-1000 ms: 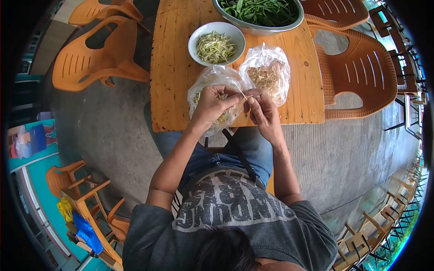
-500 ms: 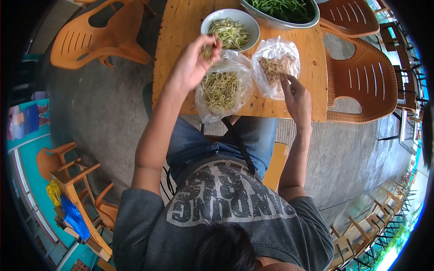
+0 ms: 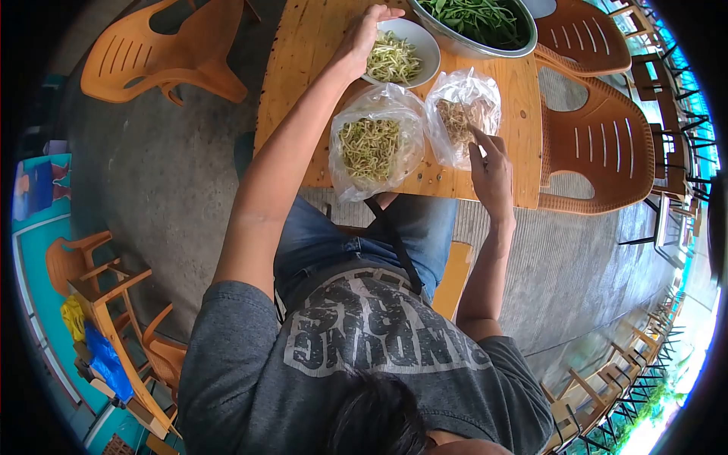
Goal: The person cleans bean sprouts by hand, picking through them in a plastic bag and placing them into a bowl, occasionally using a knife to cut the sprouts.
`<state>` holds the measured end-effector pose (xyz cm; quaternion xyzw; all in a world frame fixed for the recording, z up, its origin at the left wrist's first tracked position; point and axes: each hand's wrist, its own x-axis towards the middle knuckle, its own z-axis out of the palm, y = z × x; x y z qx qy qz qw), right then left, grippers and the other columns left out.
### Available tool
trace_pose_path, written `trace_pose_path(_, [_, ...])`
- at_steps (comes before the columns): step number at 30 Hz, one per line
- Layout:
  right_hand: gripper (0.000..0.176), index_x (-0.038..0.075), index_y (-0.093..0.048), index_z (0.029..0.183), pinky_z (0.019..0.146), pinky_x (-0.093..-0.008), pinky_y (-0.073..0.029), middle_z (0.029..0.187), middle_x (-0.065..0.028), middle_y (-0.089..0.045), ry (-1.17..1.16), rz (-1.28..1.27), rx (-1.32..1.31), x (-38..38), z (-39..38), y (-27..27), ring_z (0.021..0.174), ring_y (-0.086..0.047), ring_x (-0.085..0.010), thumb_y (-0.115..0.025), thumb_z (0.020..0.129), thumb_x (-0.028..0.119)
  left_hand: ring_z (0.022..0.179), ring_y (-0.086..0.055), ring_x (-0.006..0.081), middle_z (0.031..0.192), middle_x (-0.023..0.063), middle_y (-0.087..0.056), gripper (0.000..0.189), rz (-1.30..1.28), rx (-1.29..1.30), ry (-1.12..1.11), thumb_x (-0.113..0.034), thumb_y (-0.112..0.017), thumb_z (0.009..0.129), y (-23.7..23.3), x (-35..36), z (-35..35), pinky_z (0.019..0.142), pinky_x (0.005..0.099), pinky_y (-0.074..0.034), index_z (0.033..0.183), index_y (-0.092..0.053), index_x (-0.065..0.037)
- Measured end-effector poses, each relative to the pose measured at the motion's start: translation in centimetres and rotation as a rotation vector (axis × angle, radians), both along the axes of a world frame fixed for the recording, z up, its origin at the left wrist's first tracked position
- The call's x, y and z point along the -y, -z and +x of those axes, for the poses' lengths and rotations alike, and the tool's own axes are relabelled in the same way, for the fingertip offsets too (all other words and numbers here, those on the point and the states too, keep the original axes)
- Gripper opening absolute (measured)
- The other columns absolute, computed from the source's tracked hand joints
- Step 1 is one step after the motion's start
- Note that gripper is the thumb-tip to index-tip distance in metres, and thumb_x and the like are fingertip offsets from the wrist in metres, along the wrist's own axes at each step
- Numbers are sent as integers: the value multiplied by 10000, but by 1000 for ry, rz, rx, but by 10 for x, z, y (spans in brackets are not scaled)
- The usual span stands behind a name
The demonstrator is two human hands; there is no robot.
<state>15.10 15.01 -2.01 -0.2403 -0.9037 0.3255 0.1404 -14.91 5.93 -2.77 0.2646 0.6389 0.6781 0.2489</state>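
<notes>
My left hand (image 3: 368,36) lies against the far left side of a white bowl (image 3: 434,67), its fingers stretched past the rim. Pale bean sprouts (image 3: 394,61) fill part of that bowl. Nearer to me, an opened clear plastic bag (image 3: 406,114) is full of greenish-brown bean sprouts (image 3: 369,148). To its right sits another clear plastic bag (image 3: 485,95) with thin brown root-like scraps (image 3: 455,121). My right hand (image 3: 494,167) hovers at this bag's right edge, thumb and forefinger apart; nothing shows between them.
A large metal basin (image 3: 485,51) of green leafy vegetables (image 3: 474,19) stands at the back of the wooden table (image 3: 303,83). Brown plastic chairs (image 3: 599,140) line the table's right side. Another orange chair (image 3: 171,49) stands to the left. More furniture lies behind me.
My left hand has moved away from above the sprout bag to the bowl's far left side, its pinch on some sprouts released. The right thumb and forefinger have parted beside their bag.
</notes>
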Motion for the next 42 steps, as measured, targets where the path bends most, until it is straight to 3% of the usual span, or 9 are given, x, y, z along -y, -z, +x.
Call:
trace_pose_path(6, [475,116,-445,1371,739,-379,-477,1012,-177,-603,94,-64,-96,10,-6,-7,791,-604,-272,-511,907,37,1143,-502,159,1174,51,-617,434,38,26,-53,-412,-418,947,0,17,2,1045,307,-293,1152,-607,-80])
trace_pose_path(13, [377,74,-531,1291,653,-349,-477,905,-190,-641,103,-86,-29,5,-5,-9,698,-608,-236,-518,914,63,1016,-551,109,1068,23,-627,270,-124,-269,-33,-271,-529,939,-44,101,40,891,263,-405,1086,-619,-63])
trace_pose_path(14, [242,11,-634,1109,576,-320,-460,789,-173,-646,154,-61,-90,4,-5,-1,591,-583,-198,-579,900,120,1021,-539,97,1044,7,-610,217,-185,-342,-2,-267,-567,918,-30,112,41,879,268,-407,1024,-644,-95])
trace_pose_path(17, [214,-22,-666,928,515,-295,-434,663,-136,-630,247,-45,148,9,-9,-18,522,-549,-156,-646,868,182,1125,-493,219,1082,63,-529,174,-345,-849,22,-198,-709,785,-30,141,83,921,351,-412,927,-666,-109])
trace_pose_path(18, [223,-30,-658,838,466,-280,-403,590,-106,-600,231,-35,-111,18,-13,-14,473,-503,-123,-684,841,192,1143,-477,248,1121,83,-510,204,-360,-832,48,-177,-712,770,-25,147,94,940,369,-402,953,-660,-104])
trace_pose_path(23, [174,-11,-666,915,497,-272,-418,639,-114,-612,58,-282,-67,71,-45,-28,500,-515,-120,-696,803,120,1226,-397,346,1292,153,-406,441,-485,-869,-22,-81,-688,724,-2,151,117,1023,437,-352,1155,-601,-110])
trace_pose_path(29, [220,11,-663,988,627,-386,-497,864,-201,-636,-180,-111,-195,99,-86,17,715,-633,-348,-660,776,72,1277,-351,369,1345,153,-371,672,-471,-826,-7,23,-631,689,7,152,114,1054,438,-338,1324,-480,-137])
trace_pose_path(32, [215,6,-662,973,668,-415,-501,877,-210,-633,-189,-84,-208,98,-91,23,781,-629,-391,-660,772,83,1223,-409,355,1313,165,-386,633,-433,-811,-6,59,-601,681,9,154,110,1006,431,-391,1291,-489,-70])
trace_pose_path(42, [323,6,-614,1029,662,-397,-506,840,-188,-649,-152,-42,-69,76,-70,-2,751,-646,-341,-709,747,130,1089,-540,353,1185,172,-518,541,-385,-577,-29,61,-529,767,13,146,111,898,411,-447,1279,-466,-100])
